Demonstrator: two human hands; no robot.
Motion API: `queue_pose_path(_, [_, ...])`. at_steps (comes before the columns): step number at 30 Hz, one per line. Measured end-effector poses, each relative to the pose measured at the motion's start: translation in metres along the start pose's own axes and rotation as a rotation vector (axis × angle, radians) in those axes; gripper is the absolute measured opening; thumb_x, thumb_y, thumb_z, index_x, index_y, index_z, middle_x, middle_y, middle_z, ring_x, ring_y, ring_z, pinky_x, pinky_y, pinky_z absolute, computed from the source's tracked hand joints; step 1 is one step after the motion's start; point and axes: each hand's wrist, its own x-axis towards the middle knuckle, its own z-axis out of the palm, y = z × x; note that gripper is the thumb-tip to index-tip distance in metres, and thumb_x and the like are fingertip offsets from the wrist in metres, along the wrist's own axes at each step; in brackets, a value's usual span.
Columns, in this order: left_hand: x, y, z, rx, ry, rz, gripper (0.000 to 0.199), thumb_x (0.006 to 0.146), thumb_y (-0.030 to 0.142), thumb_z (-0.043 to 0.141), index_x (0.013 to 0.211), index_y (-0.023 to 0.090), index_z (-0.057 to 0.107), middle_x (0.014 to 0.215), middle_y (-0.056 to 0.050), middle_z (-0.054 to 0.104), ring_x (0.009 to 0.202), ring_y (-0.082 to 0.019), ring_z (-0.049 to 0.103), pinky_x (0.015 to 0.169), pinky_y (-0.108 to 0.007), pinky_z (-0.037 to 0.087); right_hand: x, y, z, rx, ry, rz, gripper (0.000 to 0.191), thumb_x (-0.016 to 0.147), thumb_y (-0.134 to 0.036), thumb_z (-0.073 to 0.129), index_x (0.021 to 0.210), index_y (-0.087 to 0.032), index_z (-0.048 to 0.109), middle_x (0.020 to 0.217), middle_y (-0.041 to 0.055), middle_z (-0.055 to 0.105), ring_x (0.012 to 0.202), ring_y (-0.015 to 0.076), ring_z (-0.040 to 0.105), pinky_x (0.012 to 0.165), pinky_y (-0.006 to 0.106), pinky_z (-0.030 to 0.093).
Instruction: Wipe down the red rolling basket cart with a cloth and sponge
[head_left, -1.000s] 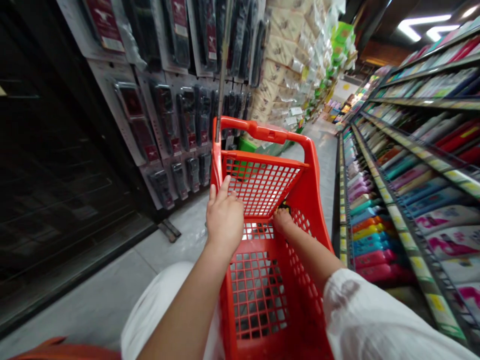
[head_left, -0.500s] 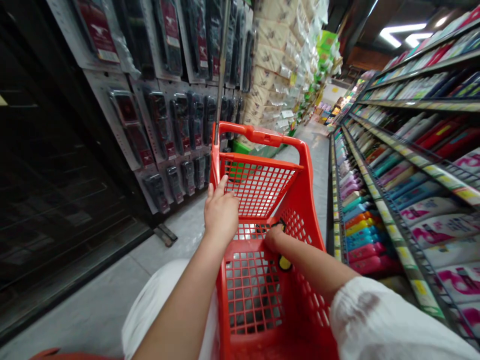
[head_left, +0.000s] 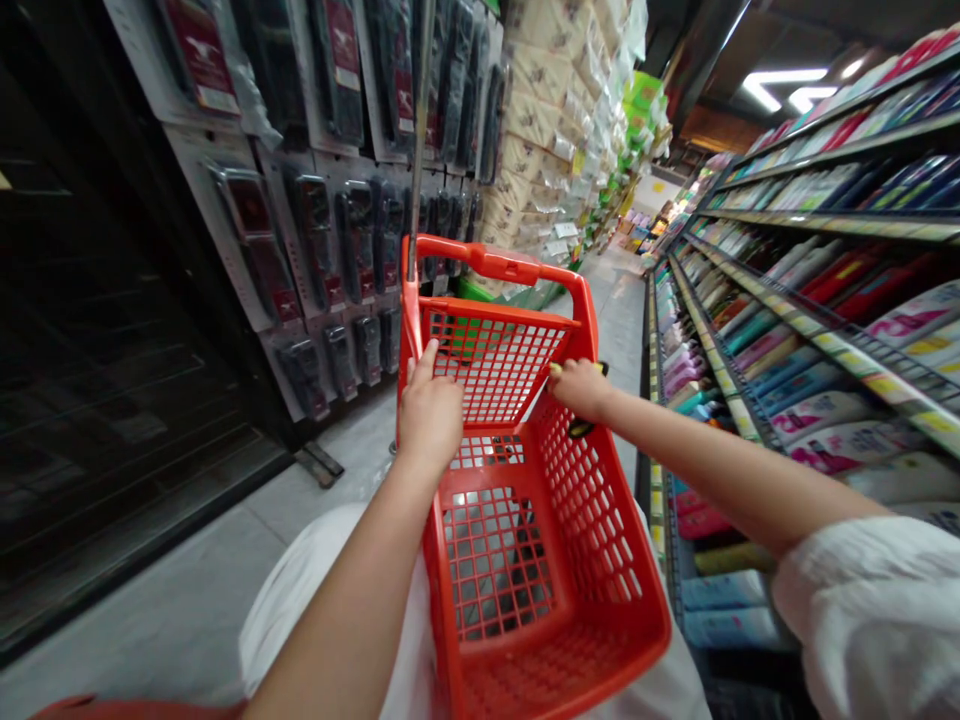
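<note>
A red plastic shopping cart with grid walls stands before me, its basket bare inside. My left hand is closed over the cart's left rim, index finger stretched forward along it. At the right rim, beside the folding grid flap, my right hand is closed around a small black-and-yellow object. Only dark curved edges and a yellow bit of that object show past my fingers, so its kind is unclear. Farther forward is the cart's red handle.
Blister-packed goods hang at left, with a metal foot on the floor below. Behind them, wrapped packs are stacked high. Shelves of bottles line the right side. An aisle runs ahead between them.
My right hand has risen from inside the basket to the right rim, carrying the black-and-yellow object. My left hand keeps its place on the left rim. The view has shifted slightly.
</note>
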Motion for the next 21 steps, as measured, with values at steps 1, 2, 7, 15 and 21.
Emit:
queue_pose_path(1, [0.0,-0.001,0.0,-0.007,0.009,-0.007,0.041,0.08,0.008,0.037,0.089,0.02,0.076,0.128,-0.007,0.066,0.147,-0.02,0.023,0.123,-0.046,0.013,0.006,0.01,-0.009,-0.066,0.045,-0.019,0.03,0.088,-0.012,0.044,0.096,-0.016,0.073,0.118,0.0176,0.065,0.116,0.033,0.051,0.102,0.051,0.035])
queue_pose_path(2, [-0.001,-0.001,0.0,-0.012,0.014,-0.013,0.041,0.08,0.008,0.038,0.089,0.02,0.076,0.128,-0.007,0.066,0.147,-0.02,0.023,0.123,-0.047,0.013,0.009,0.018,-0.014,-0.14,0.058,-0.045,0.029,0.087,-0.014,0.046,0.098,-0.016,0.073,0.118,0.0176,0.064,0.116,0.0327,0.051,0.105,0.052,0.03])
queue_pose_path(7, [0.0,-0.001,-0.001,-0.011,0.021,-0.044,0.04,0.078,0.006,0.038,0.085,0.02,0.076,0.126,-0.008,0.067,0.147,-0.023,0.025,0.122,-0.048,0.013,-0.017,0.013,0.003,-0.214,-0.06,-0.224,0.027,0.082,-0.031,0.059,0.102,-0.018,0.072,0.114,0.017,0.065,0.1,0.0312,0.058,0.1,0.05,0.033])
queue_pose_path(15, [0.0,0.0,-0.001,-0.019,0.013,-0.048,0.044,0.074,0.006,0.037,0.089,0.019,0.077,0.128,-0.009,0.066,0.148,-0.021,0.02,0.123,-0.046,0.011,-0.13,-0.059,0.055,-0.097,-0.225,-0.53,0.031,0.082,-0.041,0.054,0.098,-0.02,0.071,0.102,0.017,0.066,0.089,0.0279,0.06,0.08,0.042,0.042])
queue_pose_path(21, [0.001,0.002,0.001,0.0,0.007,-0.041,0.043,0.076,0.005,0.036,0.086,0.017,0.076,0.123,-0.01,0.068,0.147,-0.022,0.022,0.122,-0.044,0.013,-0.131,-0.043,0.05,-0.089,-0.273,-0.663,0.039,0.07,-0.04,0.07,0.108,-0.032,0.069,0.108,0.0081,0.065,0.095,0.026,0.059,0.091,0.044,0.039])
